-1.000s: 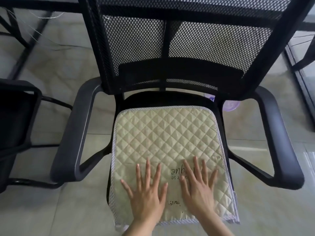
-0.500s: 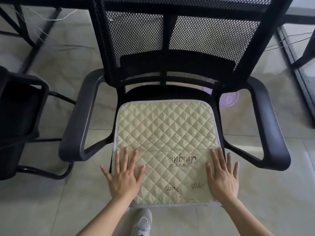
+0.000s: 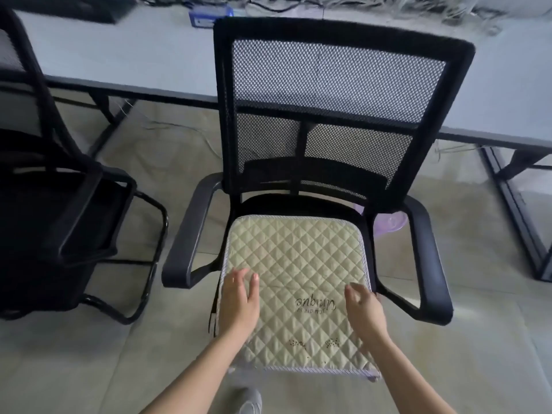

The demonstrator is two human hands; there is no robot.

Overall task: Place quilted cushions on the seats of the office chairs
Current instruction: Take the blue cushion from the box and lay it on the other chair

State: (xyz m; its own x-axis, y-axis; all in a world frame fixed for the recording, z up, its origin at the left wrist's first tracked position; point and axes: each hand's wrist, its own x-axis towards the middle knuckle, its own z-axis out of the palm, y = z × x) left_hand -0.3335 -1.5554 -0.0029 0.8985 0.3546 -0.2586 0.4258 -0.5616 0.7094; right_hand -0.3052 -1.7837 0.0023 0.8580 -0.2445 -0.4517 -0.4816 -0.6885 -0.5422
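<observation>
A pale green quilted cushion (image 3: pixel 294 270) with a striped border and the word "Unique" lies flat on the seat of a black mesh-backed office chair (image 3: pixel 334 94). Its front edge overhangs the seat. My left hand (image 3: pixel 240 300) hovers over the cushion's left edge, fingers apart, holding nothing. Over the cushion's right edge is my right hand (image 3: pixel 364 312), fingers loosely curled and apart, also holding nothing. Whether either hand touches the fabric is unclear.
A second black chair (image 3: pixel 68 210) without a cushion stands to the left. A long grey desk (image 3: pixel 125 58) with cables runs behind both chairs. A purple bowl (image 3: pixel 391 222) lies on the floor behind the right armrest (image 3: pixel 430 258). My shoe (image 3: pixel 249 401) shows below.
My head has pulled back and up, so the whole chair back and desk show. Both hands have lifted from pressing flat on the cushion and now sit loosely at its sides.
</observation>
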